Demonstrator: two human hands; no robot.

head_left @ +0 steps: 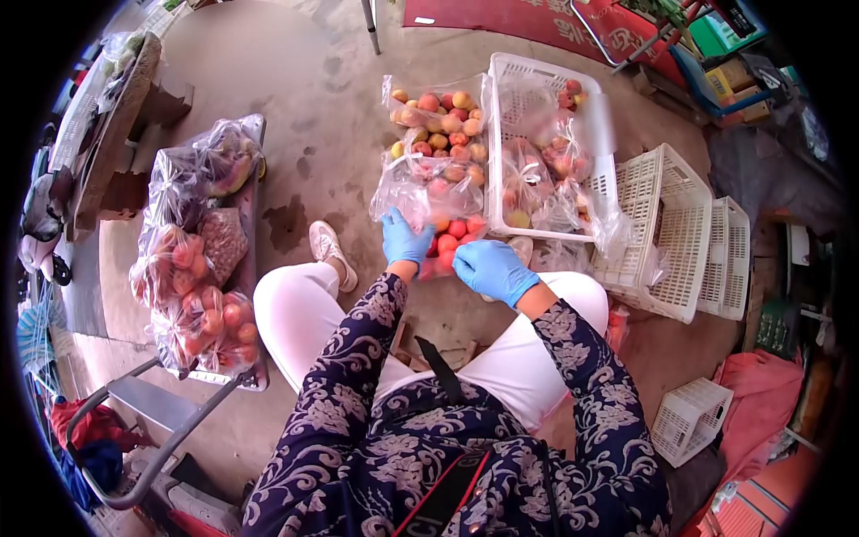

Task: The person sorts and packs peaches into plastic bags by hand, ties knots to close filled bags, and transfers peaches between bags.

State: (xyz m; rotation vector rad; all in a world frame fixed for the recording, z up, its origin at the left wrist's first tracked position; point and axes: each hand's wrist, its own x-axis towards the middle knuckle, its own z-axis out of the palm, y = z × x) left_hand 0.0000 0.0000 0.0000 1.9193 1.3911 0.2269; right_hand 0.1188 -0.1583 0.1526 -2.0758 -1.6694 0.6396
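Note:
Both hands wear blue gloves and are at a clear plastic bag of red fruit [455, 234] on the ground between my feet. My left hand [406, 240] lies at the bag's left side, fingers spread over the crumpled plastic. At the right side, my right hand [495, 271] has its fingers bent together by the bag's edge; what they pinch, if anything, is hidden. Just beyond, more clear bags [438, 116] hold yellow and red fruit. To their right a white crate [604, 170] contains several tied bags of fruit.
On the left a flat cart [254, 215] carries several bags of fruit. Empty white crates [658, 228] lean at the right, and a small white crate [691, 419] sits lower right. A red banner [537, 22] is at the top. A wooden bench [116, 134] stands upper left.

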